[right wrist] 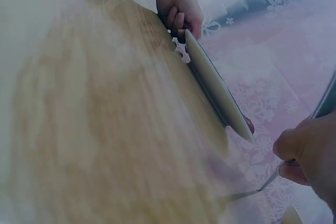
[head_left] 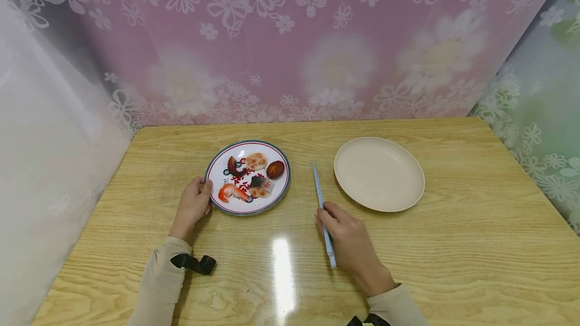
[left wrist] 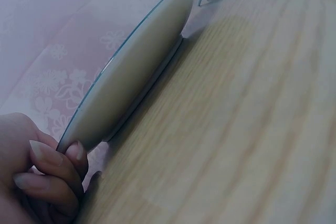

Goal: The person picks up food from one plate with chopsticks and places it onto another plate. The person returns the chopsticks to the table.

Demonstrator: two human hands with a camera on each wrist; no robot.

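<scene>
My left hand (head_left: 192, 208) grips the left edge of a white plate (head_left: 277, 194) with a blue-green rim, thumb on top and fingers curled beneath. On this plate lie a shrimp (head_left: 230, 192), a lotus root slice (head_left: 256, 160), a brown mushroom (head_left: 275, 169) with a cross cut, a dark red tentacle piece (head_left: 234, 167) and a dark-and-pale piece (head_left: 261, 182). Light blue chopsticks (head_left: 318, 187) are held in my right hand (head_left: 351, 238), their tips pointing away from me between the two plates. In the left wrist view, the plate's underside (left wrist: 131, 77) shows with its foot near the table.
A plain beige plate (head_left: 379, 175) stands at the right, beyond my right hand. The wooden table (head_left: 217, 275) ends at a pink flowered curtain (head_left: 281, 54) behind, with pale cloth at the left side and green flowered cloth at the right.
</scene>
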